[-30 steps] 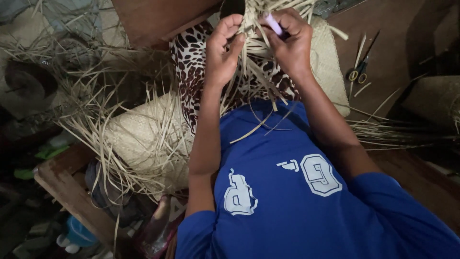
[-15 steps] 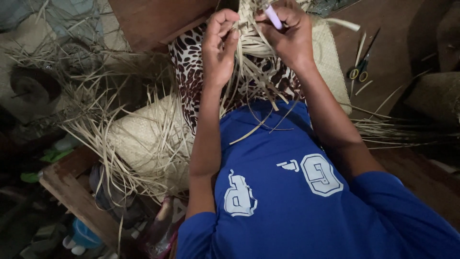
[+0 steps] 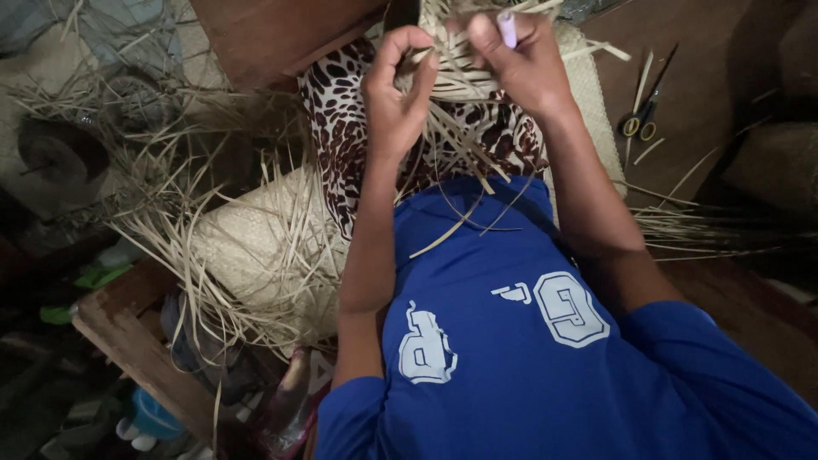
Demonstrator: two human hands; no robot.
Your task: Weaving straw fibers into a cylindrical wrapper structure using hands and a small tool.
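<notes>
1. While the weave (image 3: 464, 60) is held up over the lap, at the top middle of the head view, its loose straw strips (image 3: 452, 162) are left hanging down toward the blue shirt (image 3: 511, 341).
2. The left hand (image 3: 396, 94) is curled shut on a few strips at the weave's near edge, thumb and fingers pinched together.
3. The right hand (image 3: 520, 60) is closed on the weave's upper part; a small pale purple tool (image 3: 507, 25) is gripped between its fingers, and what kind of tool it is cannot be told.
4. The step in hand is judged to be plaiting: one strip is being tucked or tightened into the woven edge.
5. For the next move, the pinched strip would have to be passed over or under its neighbour and drawn snug, with the weave kept steady by the other hand.
6. A spotted cloth (image 3: 336, 128) is spread beneath the weave, over the lap.
7. A finished woven mat (image 3: 247, 247) with frayed straw ends lies on the floor beside the left arm.
8. Scissors (image 3: 639, 119) with yellow handles lie on the floor beyond the right arm, well apart from both hands.
</notes>
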